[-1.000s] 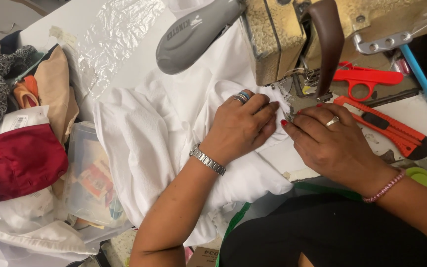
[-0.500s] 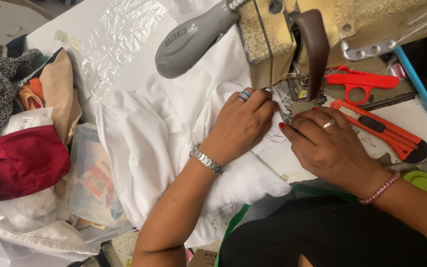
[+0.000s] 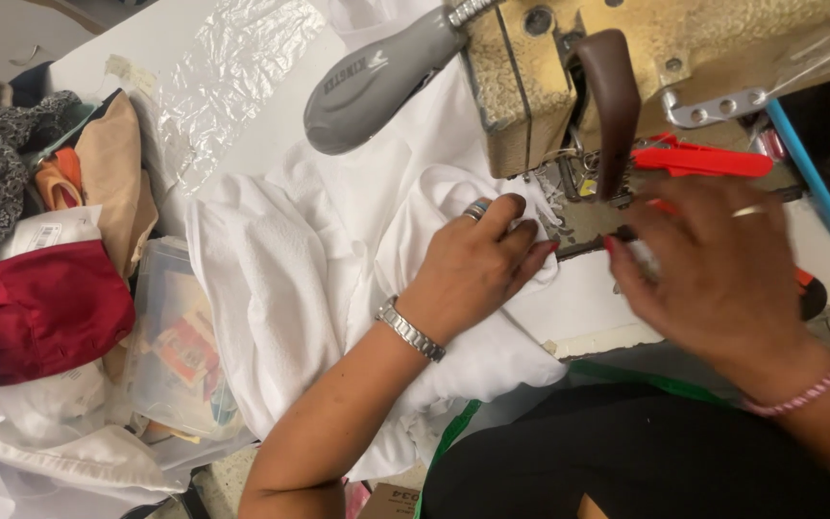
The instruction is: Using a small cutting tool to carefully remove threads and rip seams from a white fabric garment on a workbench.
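The white fabric (image 3: 338,288) is spread on the table under the sewing machine (image 3: 684,67). It is pressed down by the left hand (image 3: 477,264), fingers together. The right hand (image 3: 713,264) is blurred; its grip cannot be told.

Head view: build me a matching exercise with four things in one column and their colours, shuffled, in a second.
Things:
1. fabric under the left hand
2. folded cloth at far left
3. scissors beside the sewing machine
4. bracelet on the right wrist

Colours:
A. pink
B. white
C. bright red-orange
D. dark red

Pairs: 1-B, 2-D, 3-C, 4-A
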